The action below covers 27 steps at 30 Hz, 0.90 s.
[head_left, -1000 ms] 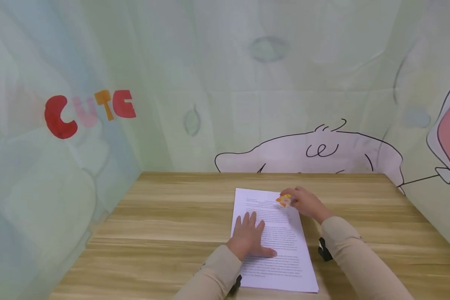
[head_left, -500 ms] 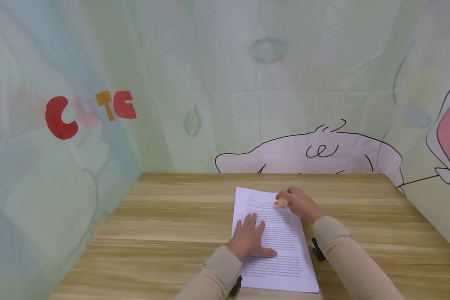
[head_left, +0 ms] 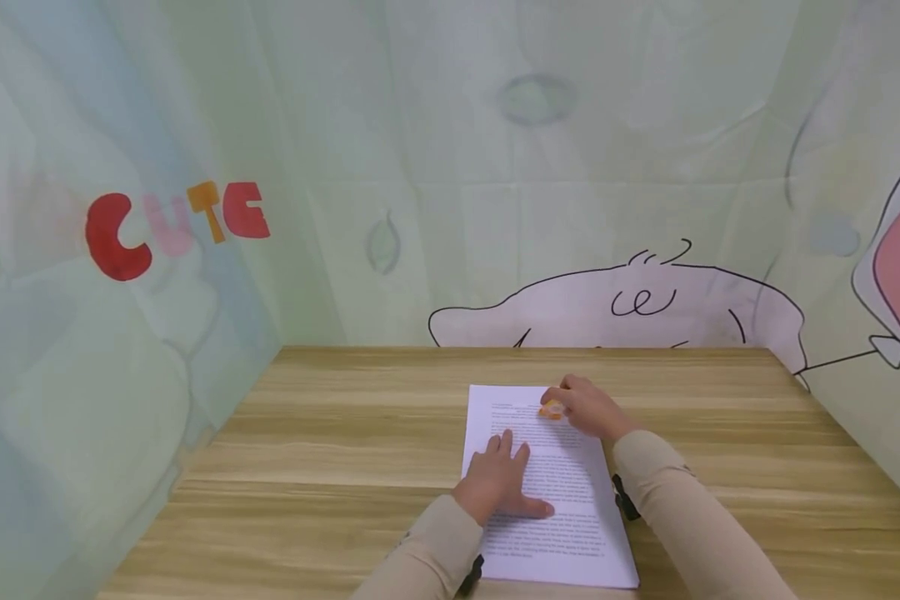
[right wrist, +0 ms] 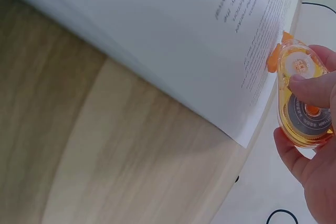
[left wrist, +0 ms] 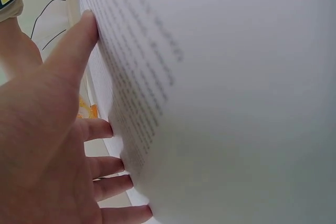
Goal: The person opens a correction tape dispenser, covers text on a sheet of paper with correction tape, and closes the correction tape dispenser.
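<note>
An orange, see-through correction tape (right wrist: 300, 116) is held in my right hand (head_left: 591, 408), with the thumb across its face in the right wrist view. Its orange tip end points at the text lines near the top of a printed stack of paper (head_left: 562, 562). In the head view the correction tape shows as a small orange patch under the fingers. My left hand (head_left: 497, 482) rests on the left middle of the sheet, fingers spread and thumb stretched to the right. Part of the print lies hidden beneath it.
The paper lies on a wood-grain table (head_left: 330, 450). Behind it and at both sides hang printed cloth walls (head_left: 450, 167), with a cartoon animal at the back and red, pink and orange letters on the left.
My right hand has moved left along the upper text with the correction tape. The sheet's top left corner, higher before, now sits lower. My left hand has stayed nearly in place.
</note>
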### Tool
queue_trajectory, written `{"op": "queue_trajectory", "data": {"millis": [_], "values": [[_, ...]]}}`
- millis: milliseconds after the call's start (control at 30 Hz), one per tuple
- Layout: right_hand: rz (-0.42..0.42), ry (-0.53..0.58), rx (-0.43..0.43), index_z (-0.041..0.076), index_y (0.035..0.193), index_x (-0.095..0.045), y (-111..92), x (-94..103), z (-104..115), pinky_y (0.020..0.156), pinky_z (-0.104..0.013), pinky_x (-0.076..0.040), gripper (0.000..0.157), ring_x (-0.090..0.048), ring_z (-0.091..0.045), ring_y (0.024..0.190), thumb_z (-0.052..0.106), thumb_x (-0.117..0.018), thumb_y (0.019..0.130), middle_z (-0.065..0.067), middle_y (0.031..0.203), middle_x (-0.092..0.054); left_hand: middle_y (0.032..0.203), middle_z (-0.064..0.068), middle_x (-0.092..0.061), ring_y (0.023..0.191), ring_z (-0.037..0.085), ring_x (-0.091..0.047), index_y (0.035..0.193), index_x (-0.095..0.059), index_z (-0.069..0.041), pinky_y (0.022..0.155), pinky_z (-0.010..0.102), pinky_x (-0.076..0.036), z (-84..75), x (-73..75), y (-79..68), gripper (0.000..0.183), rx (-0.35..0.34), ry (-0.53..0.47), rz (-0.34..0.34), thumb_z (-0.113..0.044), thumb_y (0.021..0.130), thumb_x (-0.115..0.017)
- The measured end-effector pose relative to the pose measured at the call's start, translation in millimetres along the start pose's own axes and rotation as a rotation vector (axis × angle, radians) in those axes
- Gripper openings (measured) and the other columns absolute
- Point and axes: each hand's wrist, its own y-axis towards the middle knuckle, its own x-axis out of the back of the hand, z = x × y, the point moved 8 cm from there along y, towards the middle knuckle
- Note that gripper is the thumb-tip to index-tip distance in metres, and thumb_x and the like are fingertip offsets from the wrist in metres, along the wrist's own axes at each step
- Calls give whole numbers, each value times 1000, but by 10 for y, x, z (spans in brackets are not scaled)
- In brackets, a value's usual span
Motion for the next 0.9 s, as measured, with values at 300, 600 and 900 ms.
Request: {"op": "queue_trajectory", "data": {"millis": [300,600,900], "values": [[27,-10,1,17,102,-66,30,-37,1,71,-33,-43,39,-49,-19,79,-11,-54,77,-6,88,-54,149,16,-29,135,30,-31,141,-37,-14,100,47,-39,-6,8,4,99,6,8,8,-73,65,-62],[112,-52,-28,20,102,-66,98,-88,-26,72,-35,-44,39,-48,-19,81,-10,-54,79,-5,90,-53,147,15,-31,133,28,-33,139,-39,-14,97,45,-43,-8,18,16,99,-2,38,-16,-74,64,-61],[156,-92,-26,21,104,-64,115,-108,-43,75,-37,-45,41,-49,-21,84,-10,-52,79,-5,92,-52,147,15,-32,133,28,-33,139,-40,-14,95,45,-44,-14,15,28,98,-4,48,-21,-75,64,-61]]}}
